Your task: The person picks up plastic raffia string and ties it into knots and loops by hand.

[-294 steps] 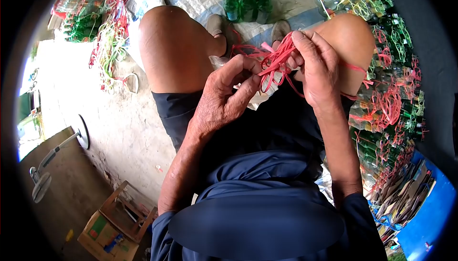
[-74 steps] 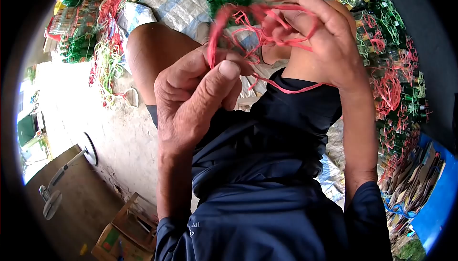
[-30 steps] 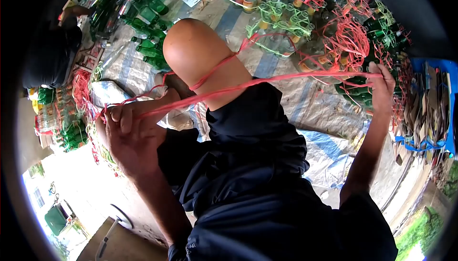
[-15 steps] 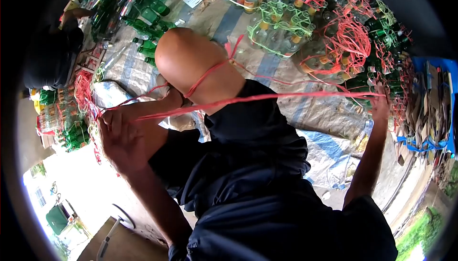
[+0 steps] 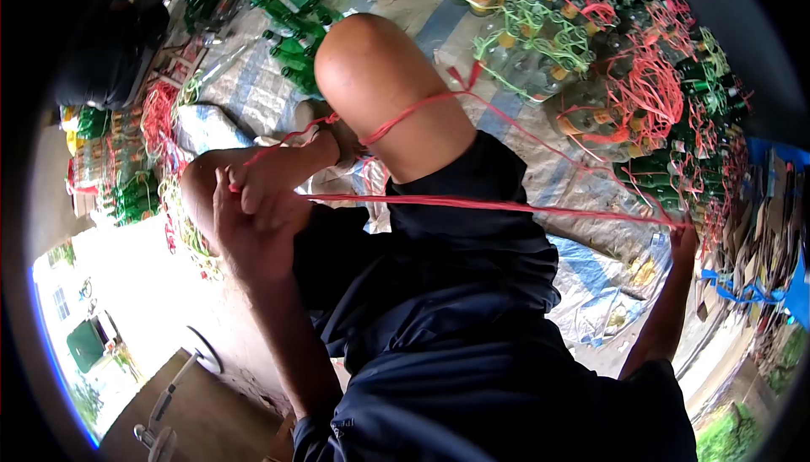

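A red plastic string point(image 5: 498, 204) is stretched taut across my lap between my two hands. My left hand point(image 5: 257, 209) is closed on its left end, over my lower leg. Far out to the right, my right hand point(image 5: 683, 238) grips the other end, near the tied bottles. A further length of the same string loops around my raised knee point(image 5: 371, 65) and is knotted on its upper side, with short loose tails. From the knot one strand runs to the right hand, and another runs down toward the left hand.
Bottles bundled with green and red string point(image 5: 540, 40) stand at the upper right, beside a tangle of red string point(image 5: 645, 95). Loose green bottles point(image 5: 295, 48) lie at the upper left. Flattened cardboard point(image 5: 759, 226) is stacked at the right. Another person point(image 5: 114, 48) sits at the left.
The stretched string now sits lower across my lap. My right hand has moved down, and my left hand has shifted right. The whole view has turned slightly.
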`<state>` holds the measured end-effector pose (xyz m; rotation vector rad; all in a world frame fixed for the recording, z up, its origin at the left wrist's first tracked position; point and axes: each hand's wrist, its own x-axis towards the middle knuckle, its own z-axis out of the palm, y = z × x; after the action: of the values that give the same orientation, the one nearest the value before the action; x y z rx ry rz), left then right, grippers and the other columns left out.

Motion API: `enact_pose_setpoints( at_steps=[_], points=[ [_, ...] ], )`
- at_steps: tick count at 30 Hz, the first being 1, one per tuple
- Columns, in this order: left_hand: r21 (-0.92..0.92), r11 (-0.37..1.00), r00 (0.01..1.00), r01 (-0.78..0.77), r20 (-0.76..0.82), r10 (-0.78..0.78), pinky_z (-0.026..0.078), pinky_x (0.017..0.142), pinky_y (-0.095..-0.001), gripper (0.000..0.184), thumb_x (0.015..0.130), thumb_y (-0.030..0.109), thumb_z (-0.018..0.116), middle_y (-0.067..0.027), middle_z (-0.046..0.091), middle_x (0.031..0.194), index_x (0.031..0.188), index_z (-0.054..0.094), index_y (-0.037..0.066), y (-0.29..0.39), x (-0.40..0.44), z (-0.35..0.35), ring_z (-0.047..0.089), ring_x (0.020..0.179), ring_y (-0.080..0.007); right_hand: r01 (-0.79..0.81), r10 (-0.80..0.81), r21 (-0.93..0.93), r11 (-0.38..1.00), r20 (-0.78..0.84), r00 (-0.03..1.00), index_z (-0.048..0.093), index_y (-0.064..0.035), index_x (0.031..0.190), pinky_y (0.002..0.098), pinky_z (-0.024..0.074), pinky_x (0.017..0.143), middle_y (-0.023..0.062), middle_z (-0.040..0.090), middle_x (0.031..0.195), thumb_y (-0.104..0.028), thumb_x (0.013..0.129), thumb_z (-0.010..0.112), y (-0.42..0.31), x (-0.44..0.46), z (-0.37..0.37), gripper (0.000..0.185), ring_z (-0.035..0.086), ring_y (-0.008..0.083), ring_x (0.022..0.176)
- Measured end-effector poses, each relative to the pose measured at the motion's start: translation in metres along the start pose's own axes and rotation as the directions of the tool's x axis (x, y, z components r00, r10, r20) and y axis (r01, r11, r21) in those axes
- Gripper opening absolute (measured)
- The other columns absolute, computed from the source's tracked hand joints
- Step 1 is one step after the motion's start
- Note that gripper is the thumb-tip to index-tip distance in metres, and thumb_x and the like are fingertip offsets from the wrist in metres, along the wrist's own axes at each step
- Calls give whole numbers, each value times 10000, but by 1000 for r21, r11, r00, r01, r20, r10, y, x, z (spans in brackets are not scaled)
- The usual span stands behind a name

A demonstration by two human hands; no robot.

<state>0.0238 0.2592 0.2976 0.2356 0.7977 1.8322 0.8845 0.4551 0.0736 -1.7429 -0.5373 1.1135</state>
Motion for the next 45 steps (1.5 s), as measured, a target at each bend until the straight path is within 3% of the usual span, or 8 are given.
enact_pose_setpoints(
  at_steps=[3, 10, 14, 17, 20, 29, 37, 45],
  points=[
    [8, 1000, 994, 7, -107, -6, 288, 478, -229, 292, 1135, 353, 378, 54, 370, 694, 1060, 531, 117, -1, -5, 12, 269, 493, -54, -184, 183, -5, 983, 117, 976, 695, -203, 1242, 208, 427, 540, -83, 465, 680, -263, 1019, 603, 35, 70, -92, 249, 448, 52, 591],
    [-9, 1000, 999, -17, -31, 17, 289, 457, -241, 274, 1129, 332, 376, 50, 359, 667, 1037, 525, 121, 2, -9, 16, 276, 476, -72, -318, 294, -354, 879, -120, 948, 647, -154, 851, 309, 502, 537, -36, 482, 626, -218, 925, 738, 43, 28, -67, 133, 487, 119, 516],
    [7, 1000, 998, -26, -53, 26, 296, 487, -255, 277, 1117, 322, 418, 26, 350, 634, 1014, 540, 96, -3, -21, 30, 272, 488, -98, 188, 145, -906, 379, 259, 955, 674, -11, 1039, 341, 553, 635, 59, 659, 903, -20, 778, 730, 17, -26, 43, 267, 655, 202, 727],
    [8, 999, 993, -48, -106, 49, 294, 484, -256, 292, 1115, 333, 425, 25, 360, 639, 1004, 537, 87, -5, -29, 41, 277, 495, -96, 652, -27, -757, 40, 652, 758, 678, 0, 1076, 304, 542, 680, 56, 691, 928, -31, 834, 697, 22, 12, 83, 244, 678, 183, 778],
    [24, 998, 995, -61, -83, 63, 305, 486, -251, 307, 1115, 353, 428, 10, 395, 662, 1008, 529, 84, -14, -33, 46, 293, 511, -87, 631, -230, -630, 453, 601, 766, 703, -17, 1110, 261, 529, 696, 47, 703, 899, -92, 942, 645, -71, -144, 246, 193, 660, 132, 785],
    [78, 997, 997, 15, -71, -9, 381, 491, -274, 346, 1108, 334, 460, -68, 515, 698, 981, 549, 24, -48, -48, 73, 449, 571, -130, 643, -97, 240, 727, 964, -249, 583, 13, 1280, 386, 545, 776, 186, 663, 1002, -244, 911, 799, -124, -470, 455, 499, 683, 322, 890],
    [-93, 992, 974, 84, -203, -102, 288, 463, -228, 344, 1095, 397, 485, 4, 493, 692, 989, 572, 81, -41, -34, 30, 314, 507, -65, 622, 129, 6, 783, 977, -171, 650, 10, 892, 299, 394, 467, 44, 597, 634, -38, 939, 706, -131, -444, 451, 88, 534, 118, 480],
    [-66, 997, 977, 49, -205, -62, 307, 509, -233, 266, 1105, 317, 477, 14, 499, 737, 1014, 576, 88, -37, -18, -3, 321, 542, -64, -51, 209, -209, 977, 870, 447, 520, -85, 752, 260, 269, 463, -58, 380, 556, -133, 1005, 619, -155, -265, 320, 276, 327, 41, 470]
  ],
)
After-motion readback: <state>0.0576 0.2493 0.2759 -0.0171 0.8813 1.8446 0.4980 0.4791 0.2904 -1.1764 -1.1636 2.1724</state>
